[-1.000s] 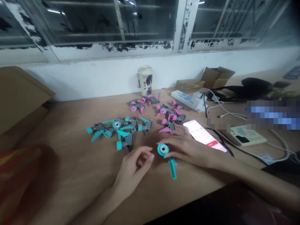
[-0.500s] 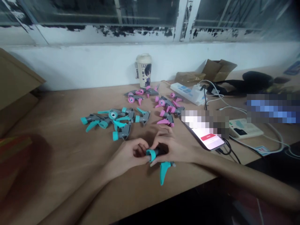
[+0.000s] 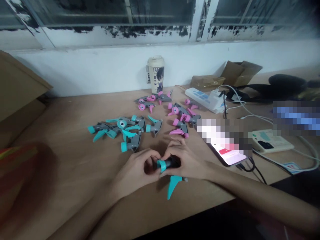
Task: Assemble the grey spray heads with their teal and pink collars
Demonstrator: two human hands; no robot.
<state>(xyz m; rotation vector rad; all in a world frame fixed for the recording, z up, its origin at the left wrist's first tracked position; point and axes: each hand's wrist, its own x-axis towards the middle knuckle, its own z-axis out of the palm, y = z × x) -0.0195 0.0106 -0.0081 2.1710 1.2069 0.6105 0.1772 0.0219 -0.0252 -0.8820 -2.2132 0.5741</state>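
Note:
Between my two hands, low over the front of the table, is a grey and teal trigger sprayer head (image 3: pixel 174 183). Its teal collar faces left and its trigger hangs down. My right hand (image 3: pixel 188 160) is closed round the grey body, which it partly hides. My left hand (image 3: pixel 141 168) is closed with thumb and fingertips at the teal collar. Several teal sprayer heads (image 3: pixel 130 145) lie in a loose pile beyond my left hand. Several pink sprayer heads (image 3: pixel 181 128) lie further back, beyond my right hand.
A lit phone (image 3: pixel 227 150) with a cable lies right of my right hand. Behind it are a power strip (image 3: pixel 202 99), a white device (image 3: pixel 272 141) and loose cables. A coffee cup (image 3: pixel 157 75) stands by the wall. Cardboard boxes (image 3: pixel 20 80) are at the left and back right.
The view has shifted slightly. Both hands keep their hold on the sprayer head, and its trigger now slants a little more to the left.

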